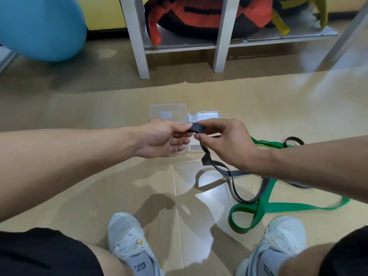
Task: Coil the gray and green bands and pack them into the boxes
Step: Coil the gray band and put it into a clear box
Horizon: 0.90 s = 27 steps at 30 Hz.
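Tan floor tiles carry two clear boxes just beyond your hands. Your left hand and right hand pinch the gray band end; its slack trails rightward toward you, over the green band.

This is looking like a home gym or exercise room, with glossy beige floor tiles reflecting light underfoot. A big blue exercise ball is sitting by the yellow wall, and a white rack is holding an orange-and-black weighted bag. Long gray and green resistance bands are trailing across the floor beside the person's white sneakers.
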Each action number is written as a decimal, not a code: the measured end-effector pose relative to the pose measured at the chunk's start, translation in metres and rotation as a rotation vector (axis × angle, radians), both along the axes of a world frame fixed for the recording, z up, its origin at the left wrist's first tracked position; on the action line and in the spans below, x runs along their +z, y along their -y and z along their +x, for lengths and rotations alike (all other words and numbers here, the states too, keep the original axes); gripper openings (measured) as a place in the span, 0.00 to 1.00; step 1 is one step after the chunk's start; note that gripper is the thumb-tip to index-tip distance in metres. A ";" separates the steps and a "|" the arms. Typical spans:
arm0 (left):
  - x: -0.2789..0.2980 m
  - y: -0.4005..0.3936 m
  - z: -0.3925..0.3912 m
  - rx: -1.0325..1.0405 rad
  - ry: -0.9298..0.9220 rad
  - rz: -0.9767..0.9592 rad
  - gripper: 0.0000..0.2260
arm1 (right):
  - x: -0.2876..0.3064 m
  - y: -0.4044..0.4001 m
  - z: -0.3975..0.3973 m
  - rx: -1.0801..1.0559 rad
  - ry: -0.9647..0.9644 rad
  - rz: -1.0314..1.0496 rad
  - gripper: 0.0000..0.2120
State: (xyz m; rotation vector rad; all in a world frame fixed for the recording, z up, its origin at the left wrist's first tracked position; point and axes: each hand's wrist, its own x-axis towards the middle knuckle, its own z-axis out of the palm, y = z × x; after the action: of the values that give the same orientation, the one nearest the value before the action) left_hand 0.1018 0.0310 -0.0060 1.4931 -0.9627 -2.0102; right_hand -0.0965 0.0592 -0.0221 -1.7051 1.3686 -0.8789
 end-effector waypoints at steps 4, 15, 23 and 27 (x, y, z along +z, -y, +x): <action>0.001 -0.001 -0.002 0.000 -0.037 -0.001 0.09 | 0.002 -0.002 0.002 0.006 0.051 -0.047 0.11; -0.006 -0.008 -0.008 0.029 0.131 -0.090 0.06 | -0.002 -0.003 -0.002 -0.012 -0.052 -0.037 0.12; 0.000 -0.010 -0.010 -0.047 0.185 -0.144 0.08 | 0.000 0.001 -0.001 -0.026 -0.130 -0.070 0.10; 0.001 -0.013 -0.013 -0.095 0.291 -0.282 0.08 | 0.001 -0.003 0.002 0.023 -0.164 -0.156 0.10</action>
State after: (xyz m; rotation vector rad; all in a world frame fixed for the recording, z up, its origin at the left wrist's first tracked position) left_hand 0.0884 0.0442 -0.0048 1.6308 -1.3946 -1.6584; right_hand -0.0940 0.0623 -0.0213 -1.9455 1.4149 -0.8674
